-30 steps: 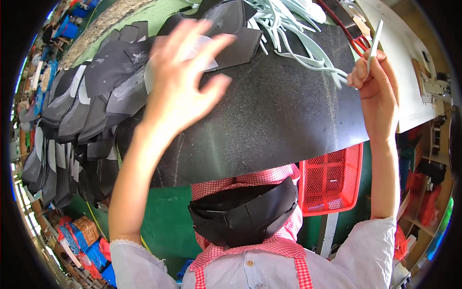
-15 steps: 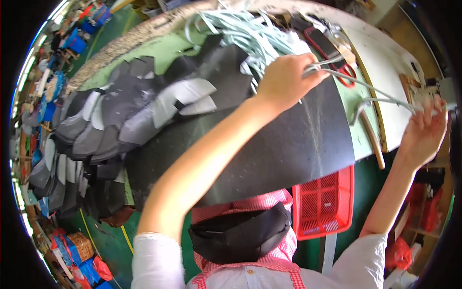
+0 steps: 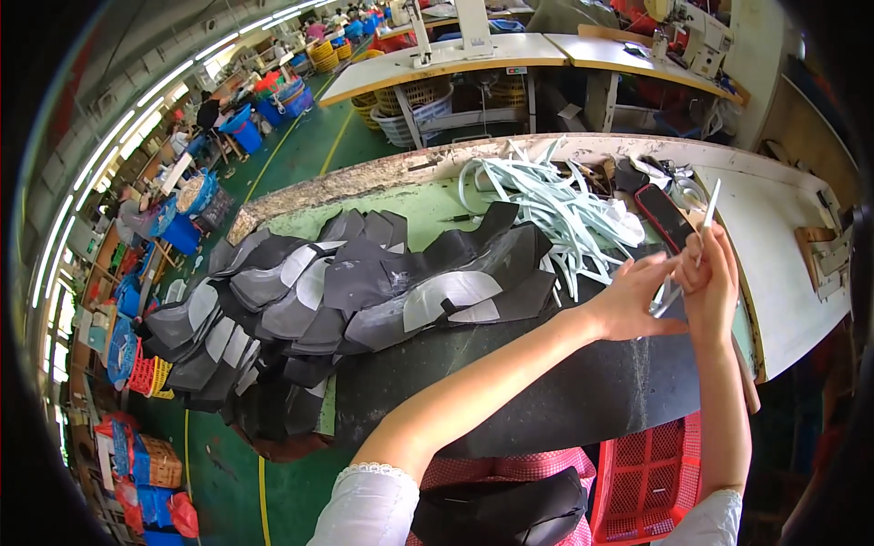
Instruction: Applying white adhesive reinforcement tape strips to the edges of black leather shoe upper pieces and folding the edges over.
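Observation:
My right hand [image 3: 712,287] is raised at the right of the table, its fingers closed round a pale narrow strip [image 3: 711,206] whose end points up. Beside it, my left hand [image 3: 635,298] curves in with thumb and fingers about a grey-white part of what seems the same strip. Its fingertips meet the right hand, partly hiding the strip. Both hands are above a large black sheet [image 3: 510,391]. Behind them lies a tangled heap of pale strips [image 3: 555,214]. Stacked black and grey cut pieces [image 3: 364,282] cover the table's left part.
A phone with a red edge [image 3: 663,217] lies beyond my hands, near a white board [image 3: 792,246]. Below the table edge is a red plastic basket [image 3: 648,478], beside a black folded piece [image 3: 501,510] on my checked apron. Sewing machines [image 3: 701,41] stand on tables beyond.
My hands have come together; my right hand moved left, and the strip stretched between them is now gathered with one end upright. The view has tilted up, showing more of the room.

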Demonstrator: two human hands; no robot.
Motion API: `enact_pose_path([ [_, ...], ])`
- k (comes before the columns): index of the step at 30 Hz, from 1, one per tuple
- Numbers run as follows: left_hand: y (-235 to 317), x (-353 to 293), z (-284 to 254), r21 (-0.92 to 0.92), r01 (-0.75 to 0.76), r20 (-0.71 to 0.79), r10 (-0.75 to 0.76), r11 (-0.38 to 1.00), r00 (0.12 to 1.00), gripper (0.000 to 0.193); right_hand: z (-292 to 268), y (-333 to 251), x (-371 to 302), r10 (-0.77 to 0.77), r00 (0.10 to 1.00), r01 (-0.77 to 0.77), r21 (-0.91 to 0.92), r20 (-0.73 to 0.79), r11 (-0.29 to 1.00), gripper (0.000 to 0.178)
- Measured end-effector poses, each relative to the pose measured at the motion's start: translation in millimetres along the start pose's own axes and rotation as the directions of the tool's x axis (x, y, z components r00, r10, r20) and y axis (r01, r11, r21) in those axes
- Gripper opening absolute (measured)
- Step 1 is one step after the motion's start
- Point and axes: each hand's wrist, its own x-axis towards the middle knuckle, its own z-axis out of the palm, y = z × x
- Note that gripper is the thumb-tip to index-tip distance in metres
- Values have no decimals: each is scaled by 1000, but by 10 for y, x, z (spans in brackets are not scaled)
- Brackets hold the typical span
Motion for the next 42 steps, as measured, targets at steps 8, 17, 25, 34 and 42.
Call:
enact_pose_path([
  [8, -228, -14, -337, -602, 292, 137, -264, 743, 955, 45, -373, -344, 356, -170, 977, 184, 113, -128, 976, 21],
  [17, -250, 110, -519, -203, 292, -18, -302, 935, 953, 32, -696, -394, 263, -6, 990, 9, 23, -142, 1000, 25],
  [25, -460, -457, -827, 660, 240, -257, -86, 712, 963, 57, -1099, -486, 200, 11, 999, -2, -153, 53, 988, 29],
  [34, -320, -1876, -1883, 403, 451, -338, -328, 797, 882, 40, -496, -375, -617, 258, 966, -172, -668, 30, 724, 20],
  [42, 913, -1708, -1535, 532, 177, -339, 17, 828, 941, 49, -349, -614, -967, 37, 999, -37, -614, -13, 788, 21],
])
